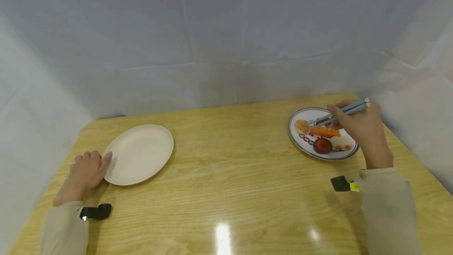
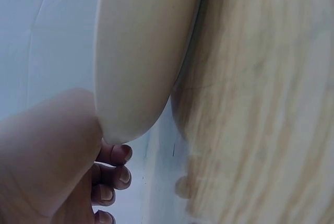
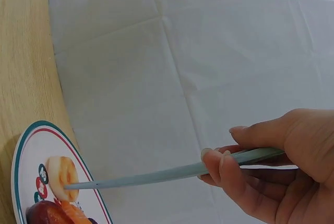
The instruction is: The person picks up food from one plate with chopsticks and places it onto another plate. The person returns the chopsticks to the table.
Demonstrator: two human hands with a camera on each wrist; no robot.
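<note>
At the left of the head view, my left hand [image 1: 88, 170] grips the near-left rim of a plain cream plate [image 1: 141, 154]. The left wrist view has the thumb over that rim and curled fingertips [image 2: 122, 174] below it. On the right, my right hand [image 1: 364, 127] holds a pair of light blue-grey chopsticks [image 1: 355, 108]. Their tips touch a round, browned pale food piece [image 1: 301, 126] on a patterned plate [image 1: 316, 112]. An orange food piece [image 1: 325, 132], a brown round one [image 1: 322, 145] and a pale browned one [image 1: 342, 143] lie beside it.
Both plates stand on a wood-grain table [image 1: 226, 168], far apart. Pale sheeting [image 1: 219, 42] hangs behind the table and at both sides. A dark wrist device [image 1: 97, 211] is on the left arm, another device [image 1: 341, 184] on the right.
</note>
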